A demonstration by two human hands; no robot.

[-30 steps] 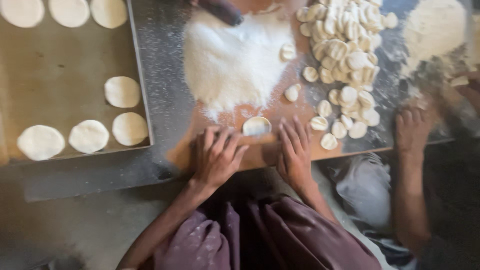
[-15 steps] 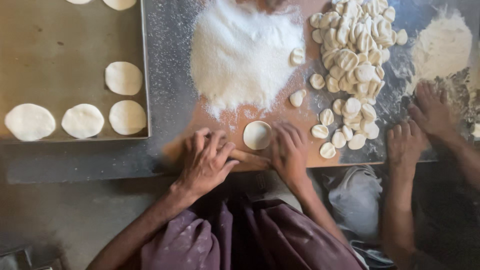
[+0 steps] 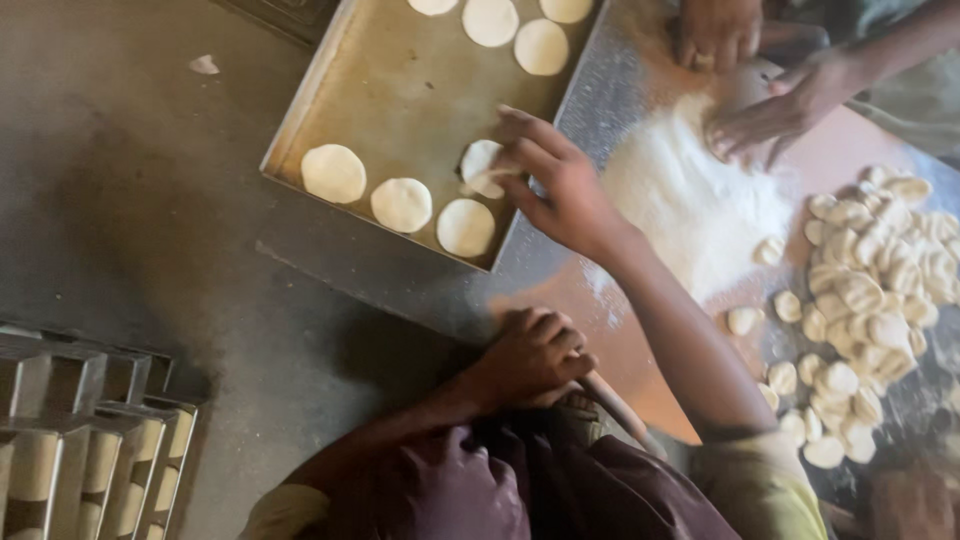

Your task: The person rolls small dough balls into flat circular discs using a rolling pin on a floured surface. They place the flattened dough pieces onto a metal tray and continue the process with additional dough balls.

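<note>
Dough disc (image 3: 482,166) in right hand (image 3: 560,185) fingertips, over tray (image 3: 400,80) edge.

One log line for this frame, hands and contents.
left hand: grips rolling pin | right hand: holds dough disc over baking tray | flour pile beside tray

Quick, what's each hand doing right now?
Left hand: closed around a wooden rolling pin.
Right hand: fingers holding a flat dough round over the metal tray.
</note>
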